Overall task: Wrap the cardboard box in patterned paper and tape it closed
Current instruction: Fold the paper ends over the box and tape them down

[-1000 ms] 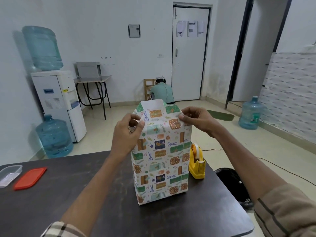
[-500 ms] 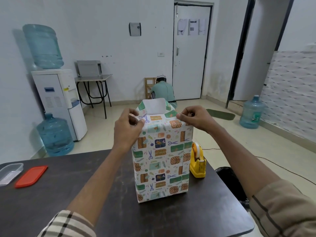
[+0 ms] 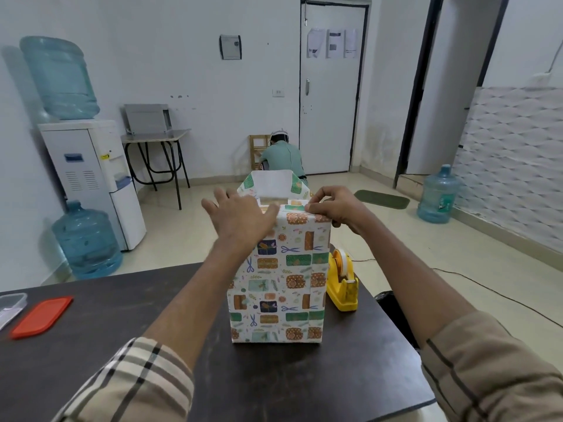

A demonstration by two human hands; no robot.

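The box (image 3: 278,287), covered in patterned paper, stands upright on the dark table (image 3: 274,376). Its near top flap is folded down, and the far paper flap (image 3: 272,185) still sticks up, white side towards me. My left hand (image 3: 240,213) lies with spread fingers on the box's top left corner, pressing the folded paper. At the top right corner my right hand (image 3: 335,207) pinches the paper edge. A yellow tape dispenser (image 3: 342,280) stands just right of the box.
A red lid (image 3: 41,316) and a clear container (image 3: 10,304) lie at the table's left edge. Beyond the table are a water dispenser (image 3: 88,178), blue water jugs (image 3: 86,239), a small side table (image 3: 155,138) and a person (image 3: 281,159) crouched by the door.
The near top flap has been folded down flat. My left hand let go of its pinch and now lies flat with spread fingers on the top left; my right hand keeps its pinch.
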